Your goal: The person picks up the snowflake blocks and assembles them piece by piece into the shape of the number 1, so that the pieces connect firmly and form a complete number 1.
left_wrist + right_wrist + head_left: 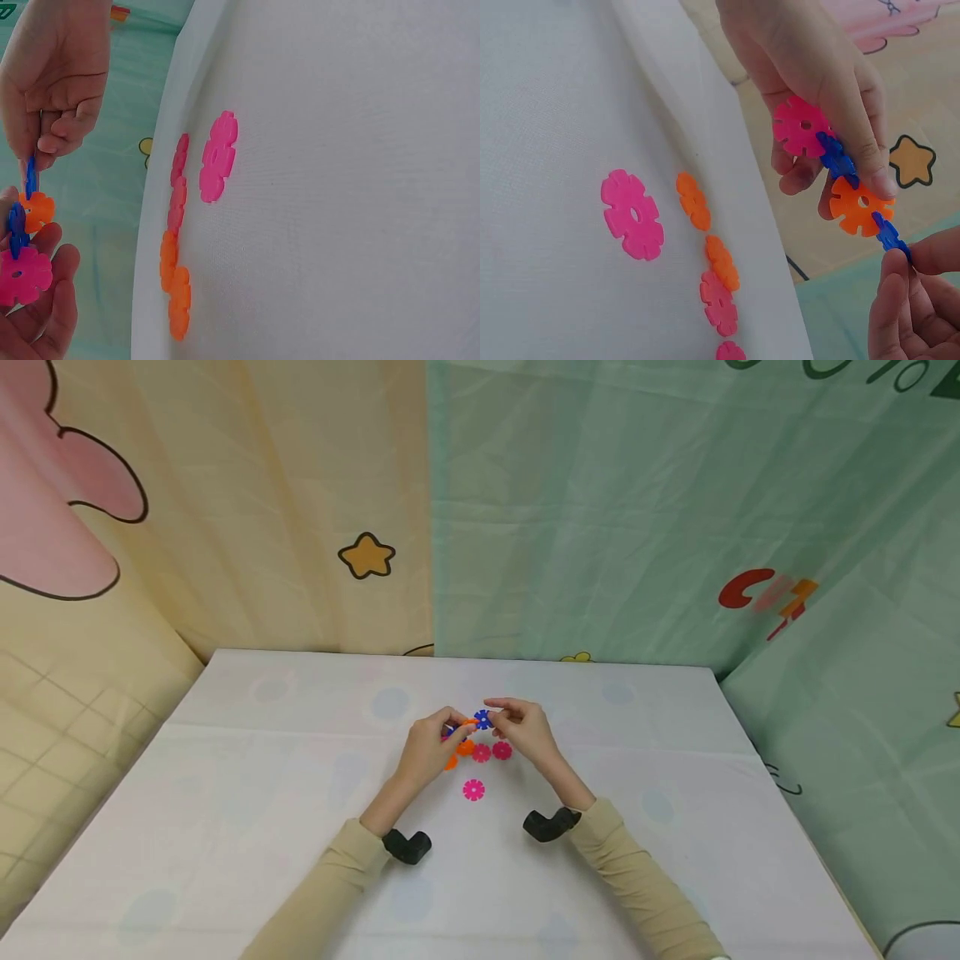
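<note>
Left hand (54, 319), 8 o'clock, grips 4-disc chain (42, 216); right hand (64, 67), 10 o'clock, pinches its blue end. On table (345, 187): pink disc (220, 142) near centre, 2 darker pink discs (177, 202) at 9, 2 orange discs (179, 307) at 7.

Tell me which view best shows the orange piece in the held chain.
The right wrist view: the orange piece shows its face large, centre hole visible, a thumb at its edge. The left wrist view shows it smaller; the head view, only a thin sliver.
</note>
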`<state>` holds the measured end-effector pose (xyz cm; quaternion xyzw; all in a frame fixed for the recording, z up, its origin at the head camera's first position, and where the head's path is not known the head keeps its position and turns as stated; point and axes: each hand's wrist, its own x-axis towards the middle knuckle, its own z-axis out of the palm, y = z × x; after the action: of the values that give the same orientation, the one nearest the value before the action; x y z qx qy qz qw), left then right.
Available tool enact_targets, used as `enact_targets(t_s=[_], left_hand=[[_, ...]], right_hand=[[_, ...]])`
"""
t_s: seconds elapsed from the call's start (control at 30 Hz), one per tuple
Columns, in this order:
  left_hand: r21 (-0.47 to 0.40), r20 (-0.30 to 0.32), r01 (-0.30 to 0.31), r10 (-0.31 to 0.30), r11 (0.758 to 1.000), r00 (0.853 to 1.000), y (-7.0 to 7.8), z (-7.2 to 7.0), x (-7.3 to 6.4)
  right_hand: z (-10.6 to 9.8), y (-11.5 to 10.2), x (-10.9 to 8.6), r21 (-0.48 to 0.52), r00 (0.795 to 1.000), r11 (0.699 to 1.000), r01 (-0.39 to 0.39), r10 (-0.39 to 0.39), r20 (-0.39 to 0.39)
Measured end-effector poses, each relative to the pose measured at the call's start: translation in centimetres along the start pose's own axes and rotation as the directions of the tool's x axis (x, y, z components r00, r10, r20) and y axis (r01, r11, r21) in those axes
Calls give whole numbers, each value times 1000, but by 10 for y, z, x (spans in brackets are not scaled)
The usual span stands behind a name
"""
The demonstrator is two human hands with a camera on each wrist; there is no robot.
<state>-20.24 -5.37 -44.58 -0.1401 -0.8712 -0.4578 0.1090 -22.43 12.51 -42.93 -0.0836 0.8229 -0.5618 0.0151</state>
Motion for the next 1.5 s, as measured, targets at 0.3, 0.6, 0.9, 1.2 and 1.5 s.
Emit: enact_targets(t_s=[0.3, 0.6, 0.9, 1.2, 1.5], left_hand=[[80, -19, -26, 28, 996, 999, 0, 5, 0], [116, -75, -45, 54, 992, 996, -1, 5, 0], [114, -46, 18, -13, 993, 999, -4, 2, -1], [91, -29, 19, -17, 996, 999, -8, -4, -1], [67, 5, 49, -49, 997, 999, -9, -8, 1]], right_hand=[[6, -1, 0, 18, 998, 1000, -1, 2, -66], [6, -1, -3, 14, 996, 1000, 27, -26, -85], [3, 2, -8, -78, 995, 996, 42, -48, -83], [-1, 10, -12, -168, 999, 985, 48, -47, 15], [-1, 18, -18, -215, 988, 975, 58, -25, 154]])
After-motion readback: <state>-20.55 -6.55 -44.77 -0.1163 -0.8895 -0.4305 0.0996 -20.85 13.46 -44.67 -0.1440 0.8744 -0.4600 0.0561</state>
